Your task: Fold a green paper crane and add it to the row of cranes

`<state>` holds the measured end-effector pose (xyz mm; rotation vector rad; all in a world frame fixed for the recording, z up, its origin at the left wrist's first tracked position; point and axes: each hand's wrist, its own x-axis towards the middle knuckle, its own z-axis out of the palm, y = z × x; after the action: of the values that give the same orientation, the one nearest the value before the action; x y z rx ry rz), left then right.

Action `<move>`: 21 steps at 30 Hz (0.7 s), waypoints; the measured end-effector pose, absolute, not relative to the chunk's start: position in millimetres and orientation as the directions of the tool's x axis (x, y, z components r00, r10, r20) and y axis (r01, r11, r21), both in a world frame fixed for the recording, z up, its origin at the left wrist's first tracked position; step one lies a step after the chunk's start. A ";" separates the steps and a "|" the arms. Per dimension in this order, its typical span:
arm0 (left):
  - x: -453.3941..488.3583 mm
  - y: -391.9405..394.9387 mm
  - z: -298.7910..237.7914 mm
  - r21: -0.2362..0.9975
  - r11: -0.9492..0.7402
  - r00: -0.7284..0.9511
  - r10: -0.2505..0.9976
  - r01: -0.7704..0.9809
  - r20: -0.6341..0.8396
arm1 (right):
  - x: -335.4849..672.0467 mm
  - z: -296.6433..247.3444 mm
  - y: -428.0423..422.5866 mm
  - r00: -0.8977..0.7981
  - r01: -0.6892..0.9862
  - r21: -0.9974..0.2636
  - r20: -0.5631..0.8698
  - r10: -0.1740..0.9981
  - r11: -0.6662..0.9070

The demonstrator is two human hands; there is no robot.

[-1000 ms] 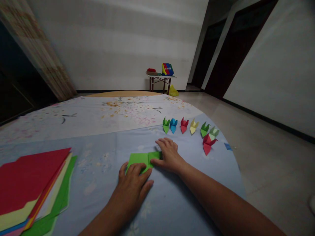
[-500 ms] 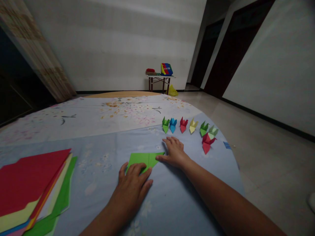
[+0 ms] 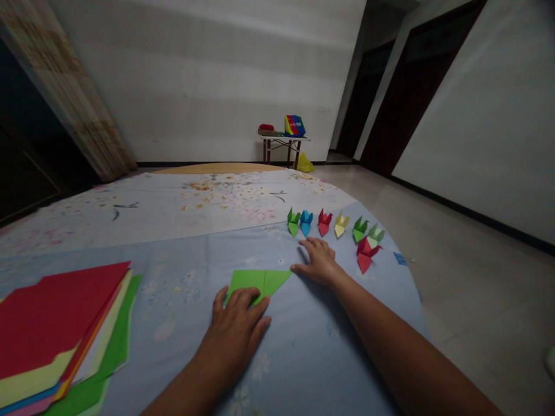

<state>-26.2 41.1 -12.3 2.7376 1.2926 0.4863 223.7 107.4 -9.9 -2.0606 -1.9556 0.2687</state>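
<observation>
A green sheet of folded paper [image 3: 260,280] lies on the blue part of the tablecloth, with a crease line across it and a point toward the right. My left hand [image 3: 241,315] rests flat over its near left part, fingers spread, hiding that edge. Just beyond the pointed right corner is my right hand [image 3: 318,260], its thumb by the tip and its fingers apart, holding nothing. Farther back to the right stand several folded paper cranes, among them a blue crane [image 3: 306,222], a yellow crane [image 3: 341,224] and a red crane [image 3: 366,254].
At the left lies a stack of coloured paper [image 3: 52,318], red on top. The round table carries a floral tablecloth [image 3: 173,312]. A small blue item [image 3: 400,258] sits at the right edge. Against the far wall, a small table [image 3: 284,138] holds a colourful box [image 3: 295,125].
My right hand has slid a little to the right, from over the green paper's right corner to just past its tip. The left hand stays on the paper.
</observation>
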 end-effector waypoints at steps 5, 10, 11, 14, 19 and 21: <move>-24.1 41.0 -9.0 0.187 -0.638 0.598 0.767 0.747 0.231 | 207.4 -2.9 98.6 -0.002 0.910 -0.409 0.172 0.985 0.074; -25.9 41.7 -10.9 0.159 -0.644 0.607 0.761 0.748 0.229 | 174.2 -7.2 88.2 -0.166 0.905 -0.382 0.086 0.982 0.187; -26.9 41.7 -11.5 0.157 -0.648 0.610 0.758 0.746 0.232 | 173.0 -8.1 88.4 -0.158 0.909 -0.380 0.060 0.986 0.169; -29.3 41.5 -11.9 0.153 -0.658 0.622 0.749 0.737 0.226 | 180.9 -8.6 91.9 -0.101 0.923 -0.372 0.020 0.995 0.101; -31.9 41.1 -10.3 0.159 -0.677 0.640 0.733 0.719 0.230 | 197.7 -6.3 96.3 -0.038 0.926 -0.377 -0.008 0.999 0.032; -34.1 41.1 -9.9 0.158 -0.685 0.650 0.726 0.711 0.225 | 198.5 -6.6 96.5 -0.047 0.925 -0.378 -0.006 0.999 0.041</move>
<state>-34.1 41.1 -9.9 2.8030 1.2219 0.4203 198.5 96.5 -6.6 -1.9687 -2.0612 0.4104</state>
